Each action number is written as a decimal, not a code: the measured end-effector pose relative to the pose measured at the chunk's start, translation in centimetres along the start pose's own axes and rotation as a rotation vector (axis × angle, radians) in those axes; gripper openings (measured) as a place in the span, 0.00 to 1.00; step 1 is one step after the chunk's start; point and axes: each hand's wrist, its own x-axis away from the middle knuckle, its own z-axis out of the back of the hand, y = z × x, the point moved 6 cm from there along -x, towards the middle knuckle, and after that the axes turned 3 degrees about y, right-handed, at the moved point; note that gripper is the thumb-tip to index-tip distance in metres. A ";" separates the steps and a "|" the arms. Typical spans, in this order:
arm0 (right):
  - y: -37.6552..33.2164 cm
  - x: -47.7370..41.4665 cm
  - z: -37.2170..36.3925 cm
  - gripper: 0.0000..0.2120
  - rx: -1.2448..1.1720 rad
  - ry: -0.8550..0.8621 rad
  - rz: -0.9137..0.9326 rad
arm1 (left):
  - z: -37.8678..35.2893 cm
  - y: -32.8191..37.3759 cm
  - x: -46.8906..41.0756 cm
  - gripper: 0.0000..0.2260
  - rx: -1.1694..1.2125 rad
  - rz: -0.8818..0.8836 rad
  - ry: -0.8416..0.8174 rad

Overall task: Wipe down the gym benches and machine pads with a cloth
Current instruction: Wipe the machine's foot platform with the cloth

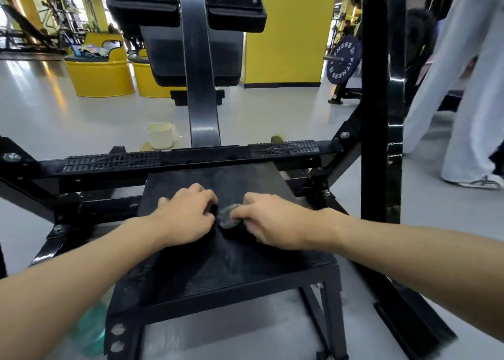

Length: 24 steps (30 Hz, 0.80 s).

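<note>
So, quick question from me: how far along does this wipe-down look, and what's the headcount of stuff?

Reply: Early-ish, I'd guess. Both hands sit on the seat pad [218,264], with the cloth [228,219] bunched up on it between them. The right grip [270,220] is pinching the cloth. The left grip [188,217] has its fingers curled right at the cloth's edge, but I can't tell whether it actually holds any of it. The pad shows pale streaks nearer the camera. Could be wiped patches, could be dust, hard to say. Nothing tells me the upper pads are done, so I'd count those as still left, plus any benches out of view.

Counts: one cloth, two hands, one seat pad, one big chest pad [163,54] with two small pads [144,7] above it, two ribbed foot plates [111,161], two yellow tubs [99,77], one white cup [160,135] on the floor [41,108], one weight plate [344,59] — and one person in white trousers [463,92] off to the right.
</note>
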 end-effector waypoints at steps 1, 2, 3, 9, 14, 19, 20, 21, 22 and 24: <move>-0.6 1.1 0.1 0.14 -0.019 -0.009 0.021 | 0.0 0.4 -0.1 0.17 0.017 -0.028 0.009; -0.9 1.9 0.2 0.14 -0.036 -0.022 0.038 | -0.1 1.0 -0.1 0.17 0.022 -0.050 0.017; -0.9 2.4 0.1 0.14 -0.051 -0.035 0.055 | -0.3 1.3 -0.1 0.18 0.021 -0.063 0.024; 3.5 0.3 0.4 0.12 -0.034 0.111 0.027 | -0.7 2.1 0.0 0.19 0.018 -0.096 0.030; 9.0 -4.3 0.8 0.13 0.023 0.188 -0.132 | -1.0 1.7 0.3 0.23 0.023 -0.125 -0.007; 14.0 -6.9 1.1 0.17 0.005 0.280 -0.330 | -1.3 1.7 -0.3 0.24 0.027 -0.108 -0.012; 14.2 -7.0 1.2 0.17 0.010 0.281 -0.346 | -1.3 1.7 -0.3 0.24 0.034 -0.107 -0.021; 14.3 -7.2 1.3 0.18 0.018 0.283 -0.341 | -1.3 1.6 -0.4 0.24 0.038 -0.110 -0.025; 14.1 -7.1 1.4 0.18 0.023 0.268 -0.330 | -1.3 1.6 -0.4 0.24 0.039 -0.116 -0.025; 13.0 -6.4 1.5 0.19 0.044 0.227 -0.285 | -1.2 1.5 -0.4 0.24 0.039 -0.119 -0.023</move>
